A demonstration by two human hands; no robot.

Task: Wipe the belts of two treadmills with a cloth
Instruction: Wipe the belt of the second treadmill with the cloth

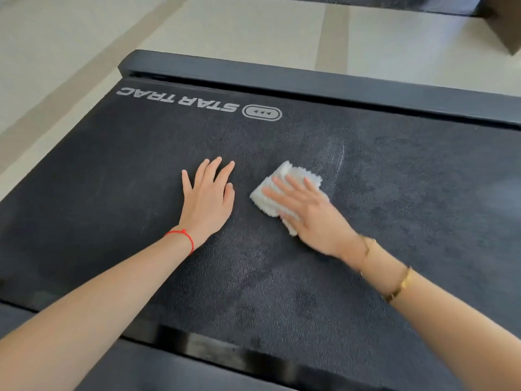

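A wide black textured treadmill belt (141, 170) fills most of the head view, stretching from the near edge to a black rail (310, 80) at the far side. Grey lettering reading STAR TRAC (177, 99), seen upside down, is printed near the far left of the belt, with an oval logo (262, 112) just to its right.

A small white fluffy folded cloth (270, 197) lies flat on the belt, a little right of centre. It is covered and pressed down by the right hand (310, 213), whose fingers (284, 190) are held straight and slightly spread across the cloth; the grip is therefore flat and apart, not curled round the fabric. Part of the cloth is seen beyond the fingertips and below the palm. A pale dusty smear (335, 156) is seen on the belt just beyond and to the right of the cloth.

The left hand (207, 198) is laid flat on the bare belt just left of the cloth, apart from it, with fingers straight and spread, holding nothing. A thin red string bracelet (183, 237) is worn on the left wrist, and gold bracelets (400, 286) on the right wrist and forearm.

Pale floor tiles (253, 29) are seen beyond the rail, and a strip of another dark machine (394, 4) at the far edge.
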